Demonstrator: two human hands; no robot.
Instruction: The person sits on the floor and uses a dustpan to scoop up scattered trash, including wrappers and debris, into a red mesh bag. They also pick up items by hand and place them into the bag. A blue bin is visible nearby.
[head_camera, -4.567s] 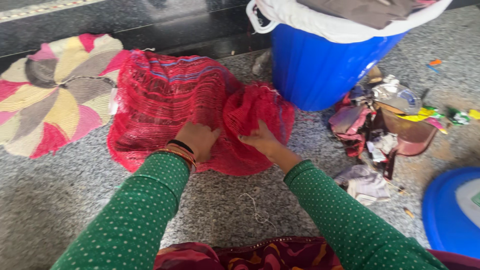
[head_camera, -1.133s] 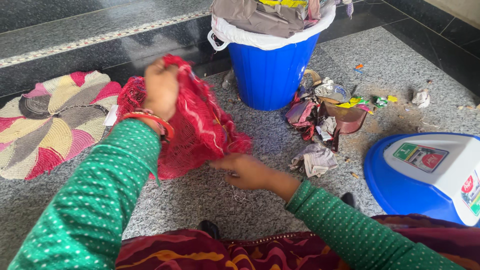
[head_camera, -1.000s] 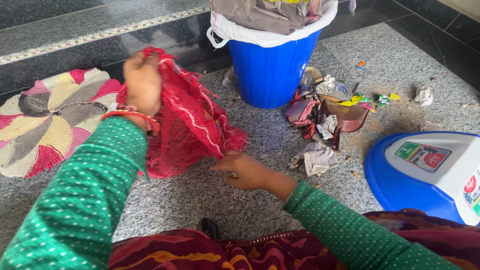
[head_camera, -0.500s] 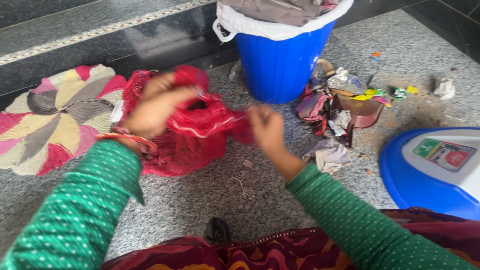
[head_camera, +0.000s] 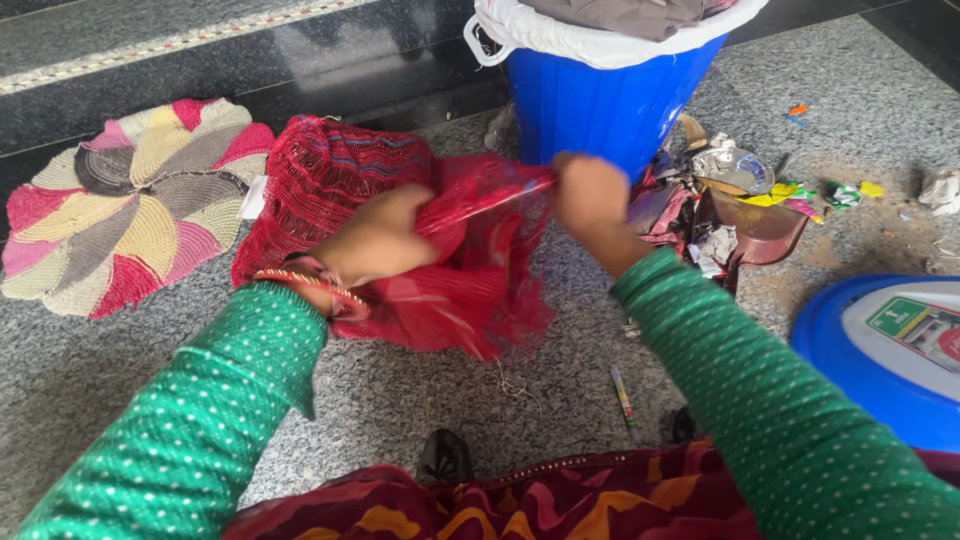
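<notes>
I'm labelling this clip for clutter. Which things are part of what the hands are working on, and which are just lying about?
In hand:
red mesh sack, gripped and stretched between left hand and right hand.

Lying about:
blue lined bin, full
round crocheted mat
litter pile with brown dustpan
blue lid
pen on granite floor

Left hand (head_camera: 378, 240) and right hand (head_camera: 590, 195) grip the red mesh sack (head_camera: 400, 230), pulled taut before a blue bin (head_camera: 610, 100).
</notes>
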